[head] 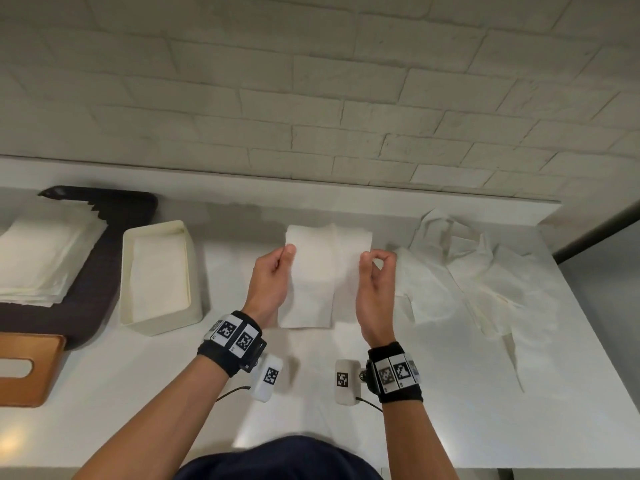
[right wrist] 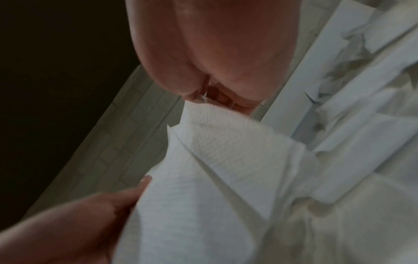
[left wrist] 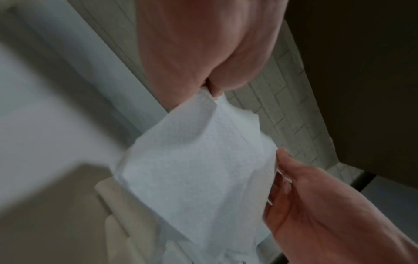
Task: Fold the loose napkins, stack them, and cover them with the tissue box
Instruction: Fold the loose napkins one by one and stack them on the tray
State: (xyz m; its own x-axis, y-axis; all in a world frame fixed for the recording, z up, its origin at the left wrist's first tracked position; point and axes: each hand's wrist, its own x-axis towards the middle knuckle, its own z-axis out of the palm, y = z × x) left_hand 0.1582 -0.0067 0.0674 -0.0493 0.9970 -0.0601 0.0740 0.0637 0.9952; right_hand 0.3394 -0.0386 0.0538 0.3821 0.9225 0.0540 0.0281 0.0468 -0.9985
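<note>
I hold one white napkin [head: 322, 271] up above the middle of the white table. My left hand [head: 273, 275] pinches its left edge and my right hand [head: 375, 271] pinches its right edge. In the left wrist view the napkin [left wrist: 199, 169] hangs from my pinched fingers. The right wrist view shows the same napkin [right wrist: 203, 178] creased down its length. A heap of loose napkins [head: 481, 271] lies to the right. A cream open box [head: 159, 275] with folded napkins inside stands to the left. The brown tissue box [head: 24, 368] sits at the far left front.
A dark tray [head: 114, 244] at the left carries a stack of folded white napkins [head: 45, 251]. A white brick wall [head: 311, 98] rises behind the table. The table's right edge [head: 595, 341] drops off past the loose heap.
</note>
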